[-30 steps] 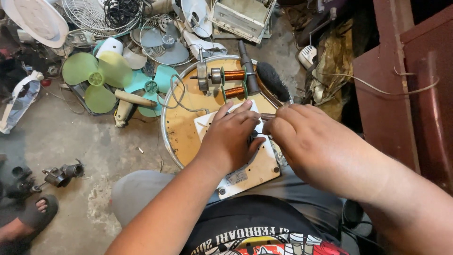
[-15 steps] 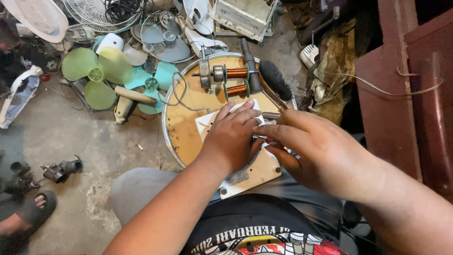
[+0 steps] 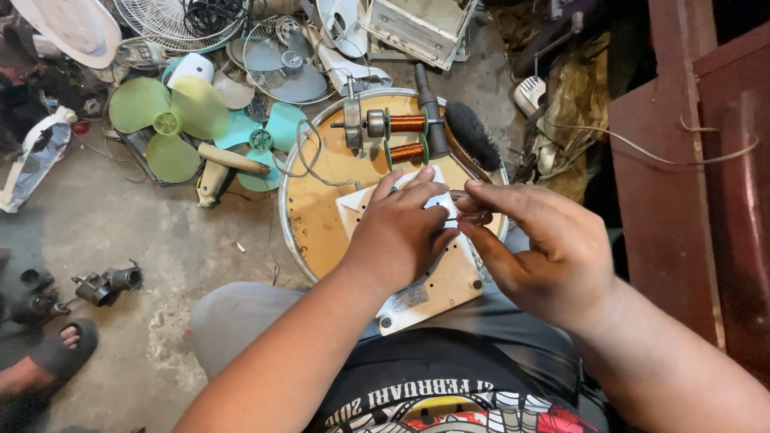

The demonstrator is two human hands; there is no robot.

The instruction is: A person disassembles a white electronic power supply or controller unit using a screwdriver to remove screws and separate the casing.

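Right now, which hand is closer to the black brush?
Right. The right hand sits just below the black brush, fingertips reaching toward the left; the left hand lies further to the brush's lower left, on the white panel.

Black printed shirt, grey trousers, bare forearms.
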